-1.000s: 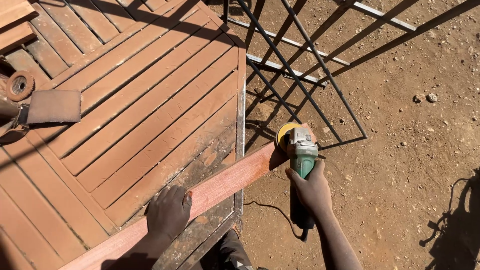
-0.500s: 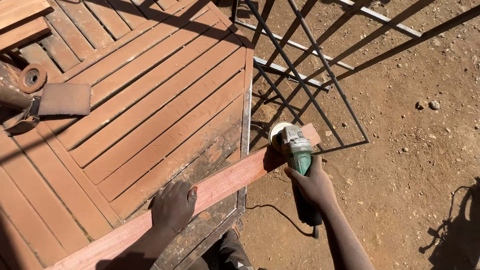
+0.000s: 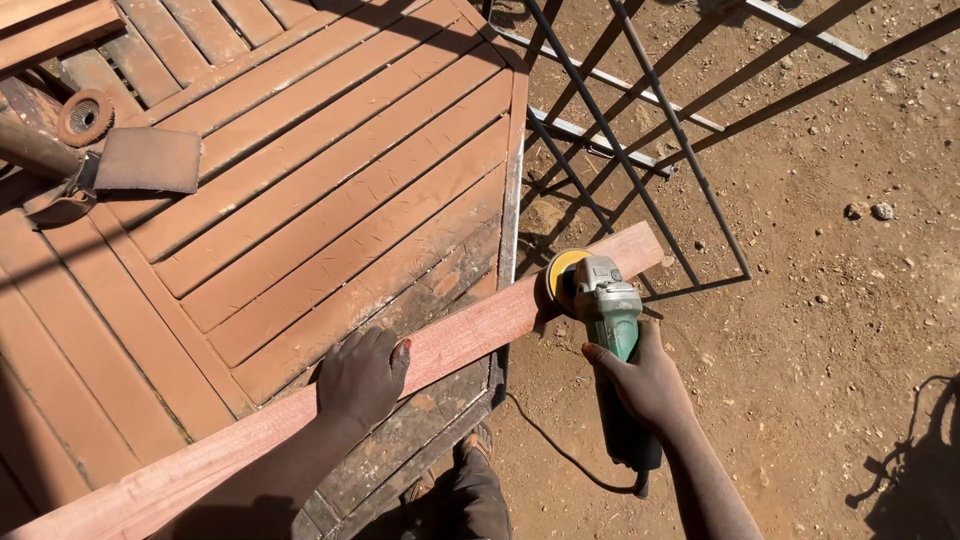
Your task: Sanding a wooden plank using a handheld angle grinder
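Observation:
A long reddish wooden plank (image 3: 470, 335) lies slantwise across the edge of a slatted wooden tabletop (image 3: 300, 180), its far end sticking out over the dirt. My left hand (image 3: 362, 378) presses flat on the plank near the table's edge. My right hand (image 3: 645, 380) grips the body of a green angle grinder (image 3: 610, 305). Its yellow sanding disc (image 3: 558, 280) sits against the side of the plank's overhanging part. The grinder's black cord (image 3: 560, 455) trails down to the ground.
On the tabletop's left lie a sheet of sandpaper (image 3: 150, 160), a worn round disc (image 3: 85, 117) and a tool handle (image 3: 40, 150). A metal bar frame (image 3: 620, 130) stands over the dirt beyond the table. My trouser leg (image 3: 480, 490) shows below.
The grinder's disc has slid along the plank toward the table's edge. The view has shifted slightly; my left hand stays pressed on the plank.

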